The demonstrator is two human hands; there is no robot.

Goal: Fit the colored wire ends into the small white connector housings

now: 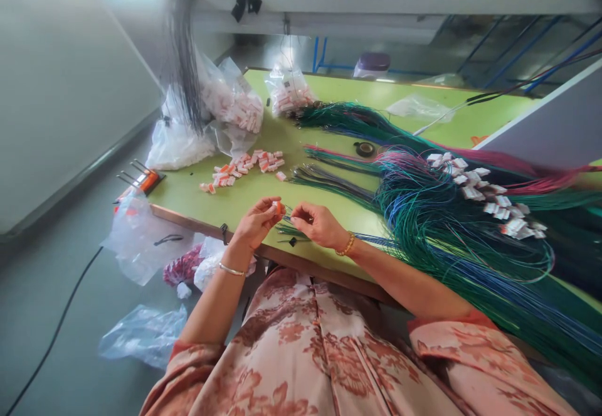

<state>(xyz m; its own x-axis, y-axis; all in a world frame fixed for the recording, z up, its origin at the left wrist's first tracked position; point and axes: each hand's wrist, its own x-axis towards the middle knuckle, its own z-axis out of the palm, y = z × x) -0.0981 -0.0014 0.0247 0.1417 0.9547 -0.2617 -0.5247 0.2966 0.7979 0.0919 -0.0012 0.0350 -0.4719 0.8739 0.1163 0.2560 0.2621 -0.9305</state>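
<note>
My left hand (pixel 258 223) pinches a small orange and white connector (pixel 278 208) above the front edge of the green table. Close beside it, the closed fingers of my right hand (pixel 316 224) grip thin wires (pixel 288 218) whose ends reach the connector. Whether the wire tips sit inside it is too small to tell. Loose connectors (pixel 226 174) of the same orange and white kind lie in a pile beyond my left hand. To the right spreads a large bundle of green and blue wires (pixel 409 196), with a cluster of white connectors (pixel 489 196) on it.
Clear bags of connectors (pixel 239 108) stand at the back left of the table (pixel 188 196). A roll of black tape (pixel 364 149) lies among the wires. An orange holder with metal pins (pixel 148 181) sits at the left corner. Plastic bags hang and lie below.
</note>
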